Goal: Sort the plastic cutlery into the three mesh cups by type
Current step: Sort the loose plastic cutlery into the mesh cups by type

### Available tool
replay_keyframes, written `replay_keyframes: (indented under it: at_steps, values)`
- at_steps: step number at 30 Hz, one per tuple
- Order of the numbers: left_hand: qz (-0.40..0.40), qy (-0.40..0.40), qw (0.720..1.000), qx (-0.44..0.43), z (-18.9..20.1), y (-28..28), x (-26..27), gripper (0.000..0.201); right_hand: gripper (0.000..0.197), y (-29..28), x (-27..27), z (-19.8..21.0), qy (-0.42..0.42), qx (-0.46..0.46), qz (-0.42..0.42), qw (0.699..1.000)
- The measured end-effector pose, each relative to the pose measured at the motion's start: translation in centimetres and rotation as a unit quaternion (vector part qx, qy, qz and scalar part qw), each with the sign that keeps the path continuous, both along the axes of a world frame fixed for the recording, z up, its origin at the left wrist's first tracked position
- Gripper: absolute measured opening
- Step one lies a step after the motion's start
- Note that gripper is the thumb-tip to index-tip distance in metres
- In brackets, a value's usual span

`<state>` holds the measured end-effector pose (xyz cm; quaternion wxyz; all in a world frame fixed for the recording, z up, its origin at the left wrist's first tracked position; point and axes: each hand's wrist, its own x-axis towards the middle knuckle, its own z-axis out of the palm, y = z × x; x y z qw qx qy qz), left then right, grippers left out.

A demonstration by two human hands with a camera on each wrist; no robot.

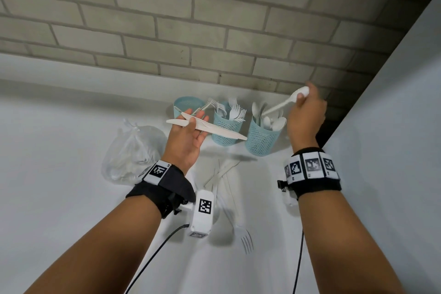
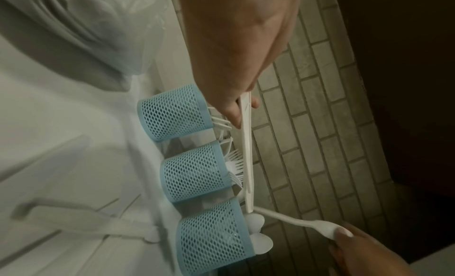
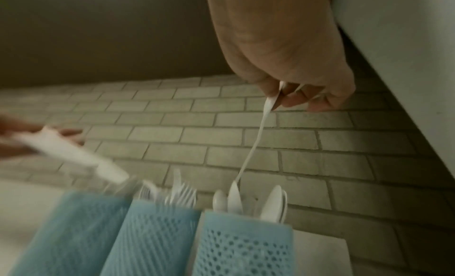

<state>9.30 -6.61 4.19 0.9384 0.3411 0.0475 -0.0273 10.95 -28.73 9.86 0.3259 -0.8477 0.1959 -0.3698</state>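
Three blue mesh cups stand in a row by the brick wall. The left cup is partly behind my left hand, the middle cup holds forks, and the right cup holds spoons. My left hand hovers palm-up in front of the left cup and pinches two white knives that lie crosswise. My right hand is raised above and right of the right cup. It pinches a white spoon by its bowl, with the handle slanting down into the spoons in that cup.
Loose white knives and a fork lie on the white counter between my forearms. A clear plastic bag sits left of the cups. A white panel rises close on the right.
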Motion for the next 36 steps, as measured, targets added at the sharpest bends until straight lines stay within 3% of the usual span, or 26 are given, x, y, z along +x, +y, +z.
replay_keyframes:
  at_steps: [2, 6, 8, 10, 13, 15, 17, 19, 21, 23, 28, 33, 36]
  values:
    - [-0.007, -0.002, 1.000, 0.010, 0.0, 0.0, -0.1, 0.034, 0.037, 0.0, 1.0, -1.3, 0.094, -0.102, 0.007, 0.990]
    - [-0.030, -0.006, 0.999, 0.027, 0.0, 0.4, -0.3, 0.039, 0.041, -0.2, 2.0, -3.9, 0.224, -0.207, 0.061, 0.950]
    - [-0.041, -0.006, 0.999, 0.030, 0.1, 0.7, -0.4, 0.036, 0.040, -0.5, 2.2, -4.5, 0.261, -0.246, 0.071, 0.931]
    - [-0.046, -0.006, 0.998, 0.033, 0.1, 0.8, -0.4, 0.035, 0.041, -0.3, 2.3, -4.0, 0.248, -0.253, 0.073, 0.932]
    - [-0.053, -0.003, 0.998, 0.037, 0.3, 0.7, -0.4, 0.040, 0.038, 1.1, 1.9, -2.6, 0.100, -0.210, 0.126, 0.964]
    - [-0.061, -0.003, 0.997, 0.043, 0.5, 0.3, -0.5, 0.040, 0.028, 2.6, 1.3, -1.3, 0.073, -0.139, 0.241, 0.958]
    - [-0.071, -0.006, 0.996, 0.050, 0.6, 0.0, -0.5, 0.037, 0.025, 4.2, 0.1, -0.1, 0.205, -0.045, 0.365, 0.907]
    - [-0.079, -0.006, 0.995, 0.056, 0.7, -0.2, -0.6, 0.033, 0.033, 5.5, -0.7, 0.3, 0.359, -0.062, 0.428, 0.827]
    - [-0.082, -0.007, 0.995, 0.063, 0.7, -0.2, -0.8, 0.031, 0.034, 6.2, -1.0, -0.4, 0.428, -0.042, 0.467, 0.772]
    - [-0.078, -0.005, 0.994, 0.070, 0.7, 0.0, -0.9, 0.027, 0.024, 6.6, -1.2, -1.5, 0.442, 0.049, 0.488, 0.751]
    - [-0.073, 0.005, 0.982, 0.171, 0.4, 0.0, -1.1, 0.015, 0.016, 7.4, -1.8, -3.1, 0.386, 0.192, 0.498, 0.752]
    - [-0.080, 0.014, 0.946, 0.313, -0.4, -0.4, -1.5, 0.019, 0.021, 7.8, -1.9, -4.0, 0.391, 0.252, 0.487, 0.740]
    - [-0.111, 0.022, 0.935, 0.336, -0.5, -0.4, -1.5, 0.016, 0.022, 8.2, -1.7, -4.5, 0.414, 0.269, 0.495, 0.715]
